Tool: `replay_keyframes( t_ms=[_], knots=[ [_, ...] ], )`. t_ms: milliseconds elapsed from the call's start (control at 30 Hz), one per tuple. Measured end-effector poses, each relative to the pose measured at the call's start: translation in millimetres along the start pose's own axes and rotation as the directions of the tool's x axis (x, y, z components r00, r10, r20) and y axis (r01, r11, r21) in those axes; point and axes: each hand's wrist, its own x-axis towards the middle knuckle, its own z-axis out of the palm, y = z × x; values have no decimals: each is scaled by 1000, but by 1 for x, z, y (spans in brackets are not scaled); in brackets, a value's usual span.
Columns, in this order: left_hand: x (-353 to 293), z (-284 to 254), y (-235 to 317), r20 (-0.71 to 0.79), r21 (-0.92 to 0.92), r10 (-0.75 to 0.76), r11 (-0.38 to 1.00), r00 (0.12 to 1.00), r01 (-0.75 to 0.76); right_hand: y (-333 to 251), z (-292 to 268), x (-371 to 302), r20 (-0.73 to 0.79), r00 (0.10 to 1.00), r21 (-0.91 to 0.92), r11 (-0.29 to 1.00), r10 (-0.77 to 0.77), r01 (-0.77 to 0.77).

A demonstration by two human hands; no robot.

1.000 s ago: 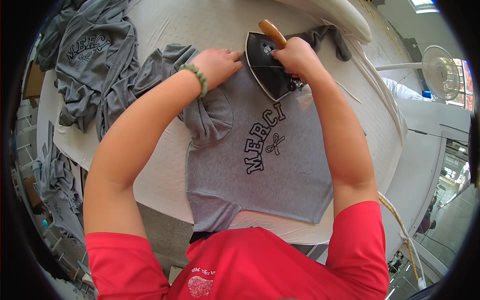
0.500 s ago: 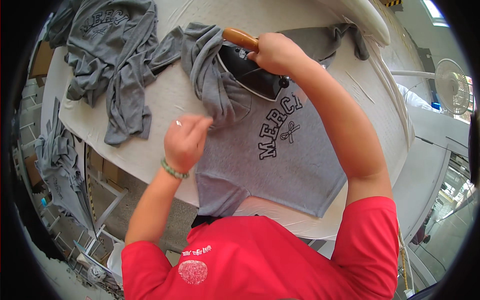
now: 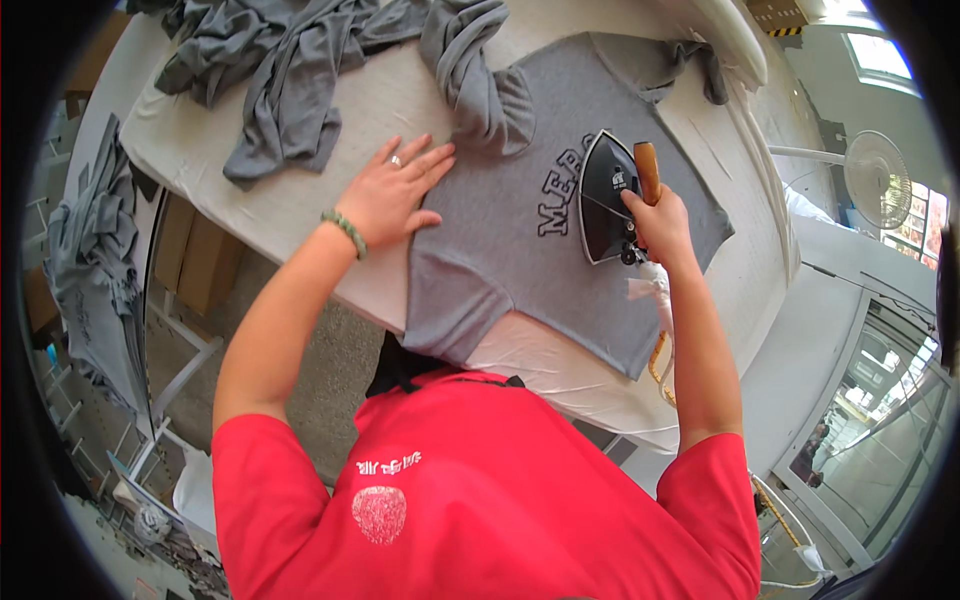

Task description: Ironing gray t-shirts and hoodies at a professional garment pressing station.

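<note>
A grey sweatshirt (image 3: 480, 210) with dark outlined lettering lies spread on the padded ironing table (image 3: 370, 110). My right hand (image 3: 662, 222) grips the wooden handle of a black iron (image 3: 605, 200), which rests on the shirt's front and covers part of the print. My left hand (image 3: 398, 190) lies flat with fingers spread, its fingertips at the left edge of the shirt beside a bunched grey part (image 3: 490, 100). A white-wrapped hose and a yellowish cord (image 3: 657, 365) hang from the iron beside my right forearm.
More crumpled grey garments (image 3: 290, 90) lie at the table's far left. Other grey garments (image 3: 95, 260) hang or lie lower at the left, near cardboard boxes (image 3: 200, 240). A white fan (image 3: 878, 180) stands at the right, above a white cabinet (image 3: 860, 400) with a glass front.
The iron has moved right and nearer, from beside the bunched cloth onto the print, and has turned. My left hand has opened and flattened at the shirt's edge.
</note>
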Motion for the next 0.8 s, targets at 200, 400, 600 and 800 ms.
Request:
replay_keyframes(
  t_ms=[200, 400, 600, 800],
  knots=[
    [5, -1, -18, 41, -50, 32, 998, 999, -30, -31, 57, -63, 132, 893, -242, 860, -430, 450],
    [-35, 0, 34, -276, -263, -344, 925, 897, 274, -121, 106, -76, 218, 870, -194, 855, -441, 482],
    [-133, 29, 162, 239, -630, -725, 391, 646, 671, -168, 116, -59, 220, 879, -193, 864, -424, 465],
    [-170, 53, 173, 288, -774, -720, 213, 631, 596, -179, 109, -67, 554, 692, -200, 732, -463, 651]
  ],
)
